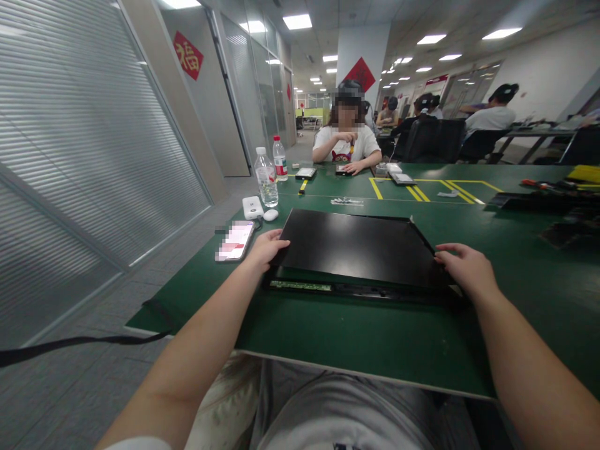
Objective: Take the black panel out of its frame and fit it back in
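Observation:
A glossy black screen panel (351, 244) lies before me, its near edge raised above a dark frame (365, 292). A green circuit board strip (300, 285) shows in the gap along the near left. My left hand (269, 249) grips the panel's left edge, thumb on top and fingers beneath. At the right edge, my right hand (464, 265) has its fingers closed at the panel's near right corner. Whether those fingers hold the panel, the frame or both is hard to make out.
To the left are a phone (237, 240), a white case (253, 207) and two bottles (266, 178). Small metal pieces (347, 202) lie beyond the panel. Dark parts (529, 200) are piled at right. A co-worker (347, 134) sits across the green table (356, 344).

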`<state>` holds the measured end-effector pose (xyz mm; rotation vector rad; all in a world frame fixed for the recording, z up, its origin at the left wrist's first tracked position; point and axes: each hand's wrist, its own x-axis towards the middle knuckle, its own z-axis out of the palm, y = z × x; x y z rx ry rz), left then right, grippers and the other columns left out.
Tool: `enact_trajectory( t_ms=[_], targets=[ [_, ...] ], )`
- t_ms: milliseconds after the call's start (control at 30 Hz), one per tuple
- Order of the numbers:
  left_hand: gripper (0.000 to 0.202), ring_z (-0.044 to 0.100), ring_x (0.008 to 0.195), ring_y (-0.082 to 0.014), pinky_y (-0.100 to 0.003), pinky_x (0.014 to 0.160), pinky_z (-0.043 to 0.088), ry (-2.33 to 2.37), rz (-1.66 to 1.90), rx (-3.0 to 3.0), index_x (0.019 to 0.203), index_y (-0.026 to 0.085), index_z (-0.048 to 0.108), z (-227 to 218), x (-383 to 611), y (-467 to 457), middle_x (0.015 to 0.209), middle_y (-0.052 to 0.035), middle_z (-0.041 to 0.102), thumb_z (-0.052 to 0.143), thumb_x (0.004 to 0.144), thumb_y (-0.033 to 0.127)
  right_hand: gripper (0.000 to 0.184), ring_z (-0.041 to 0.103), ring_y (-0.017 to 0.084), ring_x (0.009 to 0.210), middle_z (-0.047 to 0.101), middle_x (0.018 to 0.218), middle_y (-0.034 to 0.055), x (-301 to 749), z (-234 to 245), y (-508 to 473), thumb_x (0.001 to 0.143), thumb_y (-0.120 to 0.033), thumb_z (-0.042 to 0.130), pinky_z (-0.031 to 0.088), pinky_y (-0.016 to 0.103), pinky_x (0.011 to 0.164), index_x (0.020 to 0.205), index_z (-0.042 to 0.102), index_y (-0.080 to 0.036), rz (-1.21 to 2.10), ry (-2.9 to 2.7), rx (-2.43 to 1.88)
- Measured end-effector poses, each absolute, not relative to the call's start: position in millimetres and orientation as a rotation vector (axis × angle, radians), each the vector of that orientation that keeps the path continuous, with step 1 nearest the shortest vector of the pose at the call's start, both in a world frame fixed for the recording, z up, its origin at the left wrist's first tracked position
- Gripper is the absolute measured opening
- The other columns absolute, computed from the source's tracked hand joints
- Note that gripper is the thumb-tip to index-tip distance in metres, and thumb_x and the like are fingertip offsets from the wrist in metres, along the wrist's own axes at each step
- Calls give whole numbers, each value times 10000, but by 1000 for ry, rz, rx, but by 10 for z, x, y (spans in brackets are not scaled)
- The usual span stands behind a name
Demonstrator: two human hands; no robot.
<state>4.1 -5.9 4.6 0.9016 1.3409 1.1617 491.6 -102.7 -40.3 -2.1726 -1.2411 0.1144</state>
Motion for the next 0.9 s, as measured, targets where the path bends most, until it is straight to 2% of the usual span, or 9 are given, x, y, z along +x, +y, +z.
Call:
enact_trajectory(
  t_ms=[300,533,700,900],
  targets=[
    [609,874,1092,-304,-415,1047,676,1323,1161,948,1294,153,814,-4,24,-35,1126,-118,907,882,735,-77,358,772,349,908,821,913,106,4714,-239,-1075,845,-453,691,584,458,813,1101,867,-277,136,-1194,-2254],
    [510,866,1132,-324,-436,1071,669,1332,1153,969,1211,159,829,29,49,-60,1081,-112,906,831,763,-85,388,781,369,963,842,948,107,4735,-273,-1076,877,-475,663,580,464,823,1157,864,-297,98,-1287,-2280],
    [518,860,1163,-330,-444,1087,665,1333,1147,947,1239,151,822,32,52,-62,1055,-117,903,815,779,-88,429,782,360,937,848,954,107,4732,-264,-1087,896,-509,644,571,447,784,1196,864,-294,68,-1365,-2295],
    [578,850,1205,-345,-453,1112,657,1322,1163,951,1249,155,826,7,28,-41,1167,-141,899,889,725,-79,481,786,345,923,863,1029,118,4701,-216,-1086,910,-527,635,550,423,732,1251,869,-282,85,-1468,-2336]
  ],
)
